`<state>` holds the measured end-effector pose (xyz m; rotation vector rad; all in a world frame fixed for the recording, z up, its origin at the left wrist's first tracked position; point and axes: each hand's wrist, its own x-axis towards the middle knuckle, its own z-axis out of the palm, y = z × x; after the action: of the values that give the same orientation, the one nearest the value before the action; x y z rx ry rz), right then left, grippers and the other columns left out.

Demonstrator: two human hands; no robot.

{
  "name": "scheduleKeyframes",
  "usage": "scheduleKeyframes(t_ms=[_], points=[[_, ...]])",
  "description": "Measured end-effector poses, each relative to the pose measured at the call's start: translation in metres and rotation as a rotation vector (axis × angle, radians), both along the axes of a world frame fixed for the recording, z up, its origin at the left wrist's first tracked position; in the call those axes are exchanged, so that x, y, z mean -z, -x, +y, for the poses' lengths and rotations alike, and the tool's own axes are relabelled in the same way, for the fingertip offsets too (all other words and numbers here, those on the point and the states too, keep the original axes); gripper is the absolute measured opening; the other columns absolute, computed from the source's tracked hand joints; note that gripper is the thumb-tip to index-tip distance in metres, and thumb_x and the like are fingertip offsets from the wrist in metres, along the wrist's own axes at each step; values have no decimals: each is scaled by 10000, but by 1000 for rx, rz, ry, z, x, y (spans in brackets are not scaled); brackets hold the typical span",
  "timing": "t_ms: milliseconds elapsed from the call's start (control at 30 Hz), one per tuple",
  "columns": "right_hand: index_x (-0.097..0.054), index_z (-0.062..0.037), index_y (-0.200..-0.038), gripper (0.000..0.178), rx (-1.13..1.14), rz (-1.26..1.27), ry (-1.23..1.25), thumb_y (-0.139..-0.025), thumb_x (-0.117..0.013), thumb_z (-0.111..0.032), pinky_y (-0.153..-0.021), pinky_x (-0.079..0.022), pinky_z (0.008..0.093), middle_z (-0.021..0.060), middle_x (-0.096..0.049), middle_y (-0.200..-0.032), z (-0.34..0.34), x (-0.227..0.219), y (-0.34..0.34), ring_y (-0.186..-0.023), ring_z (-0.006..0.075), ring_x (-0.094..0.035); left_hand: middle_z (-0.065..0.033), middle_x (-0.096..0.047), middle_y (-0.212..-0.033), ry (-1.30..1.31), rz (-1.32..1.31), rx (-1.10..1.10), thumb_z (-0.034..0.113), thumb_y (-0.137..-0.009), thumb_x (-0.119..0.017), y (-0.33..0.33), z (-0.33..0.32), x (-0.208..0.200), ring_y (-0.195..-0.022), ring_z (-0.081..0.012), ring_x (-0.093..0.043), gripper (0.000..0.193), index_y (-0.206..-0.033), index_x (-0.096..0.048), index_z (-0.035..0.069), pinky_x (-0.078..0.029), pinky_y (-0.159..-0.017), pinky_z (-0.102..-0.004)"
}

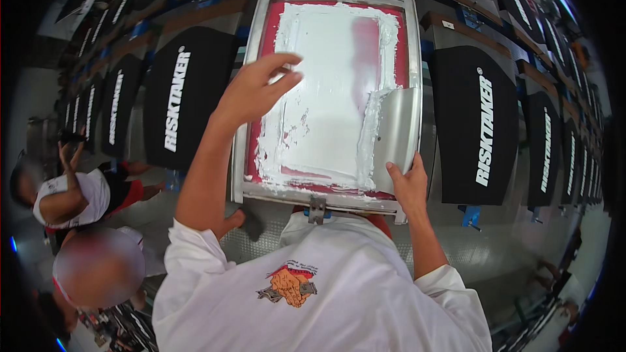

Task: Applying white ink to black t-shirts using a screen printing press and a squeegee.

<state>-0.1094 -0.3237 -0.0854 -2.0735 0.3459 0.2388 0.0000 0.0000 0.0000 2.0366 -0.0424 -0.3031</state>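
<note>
While the frame (413,39) holds white paste (323,101), the right hand (411,186) seems clamped on a scraper (396,127), the left hand (255,88) loosely parted.

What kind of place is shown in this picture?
Probably a screen-printing workshop: there is a metal-framed screen smeared with thick white paste, and rows of black panels with white lettering.

Grey squeegee (398,124) on white-smeared screen (366,49)
</note>
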Motion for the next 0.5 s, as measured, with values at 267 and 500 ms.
scheduleKeyframes(t_ms=[267,500], points=[[-501,-69,-1232,473,-365,-134,377,-798,-662,-166,-671,-500,400,199,-645,-860,70,-83,-81,-705,335,-649,-158,-595,-1154,-607,-1100,644,147,-661,-787,-102,-25,-16,-1110,-271,-563,543,-1165,-588,106,-460,-913,-383],[-601,-129,-1137,382,-676,-369,796,-804,-668,-304,-763,-514,388,130,-677,-898,93,-86,-235,-816,308,-654,-103,-676,-913,-804,-480,603,135,-747,-703,-171,26,-1,-871,-288,-646,246,-985,-641,116,-509,-769,-391]])
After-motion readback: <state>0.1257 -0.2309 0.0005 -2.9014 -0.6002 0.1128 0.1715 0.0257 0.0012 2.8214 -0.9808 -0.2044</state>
